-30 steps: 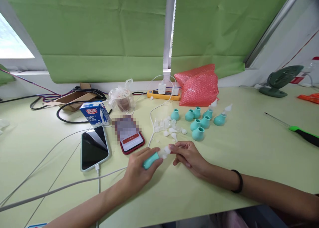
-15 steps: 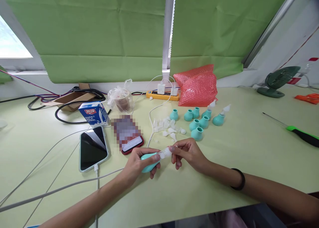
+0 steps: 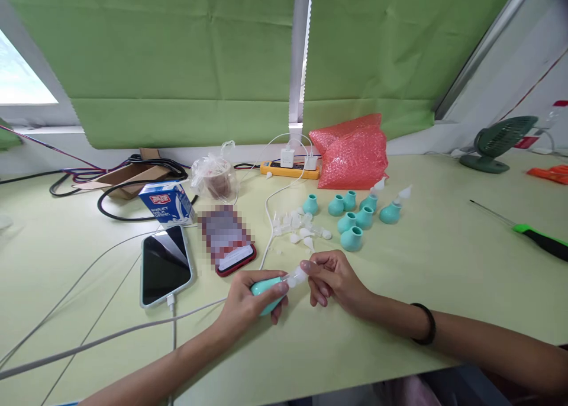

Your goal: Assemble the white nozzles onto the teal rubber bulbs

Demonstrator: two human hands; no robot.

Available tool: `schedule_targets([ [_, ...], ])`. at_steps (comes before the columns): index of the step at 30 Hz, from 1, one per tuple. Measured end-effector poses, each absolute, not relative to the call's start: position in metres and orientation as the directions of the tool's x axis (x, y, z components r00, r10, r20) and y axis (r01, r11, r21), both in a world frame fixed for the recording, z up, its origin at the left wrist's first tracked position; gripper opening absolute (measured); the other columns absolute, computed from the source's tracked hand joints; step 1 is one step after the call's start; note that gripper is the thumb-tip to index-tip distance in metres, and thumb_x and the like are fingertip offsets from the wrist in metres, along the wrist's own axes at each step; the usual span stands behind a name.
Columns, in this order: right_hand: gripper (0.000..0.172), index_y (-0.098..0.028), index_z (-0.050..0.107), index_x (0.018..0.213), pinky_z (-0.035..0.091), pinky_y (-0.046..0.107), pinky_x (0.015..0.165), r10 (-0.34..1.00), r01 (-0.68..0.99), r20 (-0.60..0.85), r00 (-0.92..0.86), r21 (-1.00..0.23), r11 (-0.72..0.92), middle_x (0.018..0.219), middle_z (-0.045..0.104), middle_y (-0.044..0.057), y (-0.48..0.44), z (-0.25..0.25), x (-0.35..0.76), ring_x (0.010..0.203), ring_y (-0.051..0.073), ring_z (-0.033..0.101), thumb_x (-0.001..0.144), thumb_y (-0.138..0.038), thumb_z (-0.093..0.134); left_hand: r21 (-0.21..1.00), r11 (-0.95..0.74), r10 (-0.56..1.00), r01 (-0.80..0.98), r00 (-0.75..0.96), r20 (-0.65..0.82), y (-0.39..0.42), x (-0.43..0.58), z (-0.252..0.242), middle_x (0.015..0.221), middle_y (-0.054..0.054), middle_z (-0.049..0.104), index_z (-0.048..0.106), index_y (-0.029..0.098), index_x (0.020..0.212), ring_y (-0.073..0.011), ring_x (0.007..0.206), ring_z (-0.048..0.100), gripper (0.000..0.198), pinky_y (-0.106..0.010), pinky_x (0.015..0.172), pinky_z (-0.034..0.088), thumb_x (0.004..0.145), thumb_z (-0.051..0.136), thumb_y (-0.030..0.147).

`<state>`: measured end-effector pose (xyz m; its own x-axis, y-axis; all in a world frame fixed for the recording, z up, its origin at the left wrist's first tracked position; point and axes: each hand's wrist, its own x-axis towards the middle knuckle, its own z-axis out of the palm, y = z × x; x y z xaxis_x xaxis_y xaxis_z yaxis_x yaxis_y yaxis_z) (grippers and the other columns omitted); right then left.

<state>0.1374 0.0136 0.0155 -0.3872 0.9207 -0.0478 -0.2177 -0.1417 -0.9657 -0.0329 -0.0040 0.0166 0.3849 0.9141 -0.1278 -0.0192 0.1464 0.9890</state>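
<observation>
My left hand (image 3: 243,299) is closed around a teal rubber bulb (image 3: 262,287), which looks like part of a nasal aspirator. A clear tube with a whitish nozzle (image 3: 296,276) sticks out of the bulb's neck toward the right. The thumb and forefinger of my right hand (image 3: 337,283) pinch the nozzle's far end. Beyond the hands, clear tubes and small white tips lie in a loose pile (image 3: 293,222). Several more teal bulbs (image 3: 352,239) stand to the right of it with open necks. Two bulbs, including one at the right (image 3: 390,213), carry a white nozzle.
At left lie a charging phone (image 3: 166,267) and a red-cased phone (image 3: 233,261), with a milk carton (image 3: 166,203) behind. White cables cross the table. A yellow power strip (image 3: 284,170) and pink bubble-wrap bags (image 3: 352,157) sit behind; a screwdriver (image 3: 539,240) and green fan (image 3: 492,145) are right.
Both hands stay nearly in place, still holding the bulb and nozzle. My left thumb and the bulb have shifted very slightly, and the nozzle's angle is a little different.
</observation>
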Motion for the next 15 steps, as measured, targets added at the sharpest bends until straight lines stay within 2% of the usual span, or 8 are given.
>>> schedule_targets([
  [3, 0.036, -0.013, 0.047, 0.047, 0.045, 0.021, 0.038, 0.938, -0.186, -0.013, -0.346, -0.979, -0.082, 0.033, 0.046, -0.005, 0.013, 0.018, 0.136, 0.03, 0.008, 0.047, 0.07, -0.038, 0.059, 0.904, 0.374, 0.844, -0.209, 0.482, -0.237, 0.002, -0.034, 0.011, 0.055, -0.004, 0.056, 0.061, 0.007, 0.075, -0.0087, 0.041, 0.048, 0.023, -0.019, 0.037, 0.039, 0.072, 0.057, 0.03],
  [7, 0.029, -0.011, 0.056, 0.057, 0.046, 0.021, 0.04, 0.938, -0.186, -0.031, -0.346, -0.977, -0.101, 0.046, 0.054, -0.001, 0.016, 0.02, 0.138, 0.04, 0.009, 0.053, 0.071, -0.037, 0.058, 0.806, 0.511, 0.777, -0.299, 0.562, -0.285, 0.008, -0.036, 0.006, 0.054, -0.006, 0.058, 0.058, 0.009, 0.07, -0.0099, 0.04, 0.051, 0.023, -0.017, 0.035, 0.04, 0.075, 0.053, 0.03],
  [10, 0.023, -0.011, 0.062, 0.072, 0.046, 0.022, 0.038, 0.93, -0.221, -0.017, -0.368, -0.97, -0.105, 0.054, 0.056, -0.001, 0.018, 0.02, 0.14, 0.042, 0.009, 0.053, 0.069, -0.035, 0.061, 0.776, 0.555, 0.742, -0.299, 0.6, -0.299, 0.01, -0.037, 0.005, 0.055, -0.007, 0.06, 0.056, 0.01, 0.072, -0.0114, 0.04, 0.054, 0.022, -0.018, 0.035, 0.041, 0.078, 0.05, 0.029],
  [15, 0.02, -0.009, 0.064, 0.071, 0.043, 0.02, 0.039, 0.916, -0.143, 0.056, -0.397, -0.99, -0.002, 0.049, 0.056, 0.0, 0.014, 0.021, 0.141, 0.039, 0.008, 0.052, 0.059, -0.025, 0.07, 0.787, 0.537, 0.732, -0.304, 0.632, -0.255, 0.008, -0.038, 0.004, 0.054, -0.008, 0.06, 0.057, 0.008, 0.067, -0.0121, 0.04, 0.055, 0.022, -0.018, 0.035, 0.042, 0.078, 0.05, 0.026],
])
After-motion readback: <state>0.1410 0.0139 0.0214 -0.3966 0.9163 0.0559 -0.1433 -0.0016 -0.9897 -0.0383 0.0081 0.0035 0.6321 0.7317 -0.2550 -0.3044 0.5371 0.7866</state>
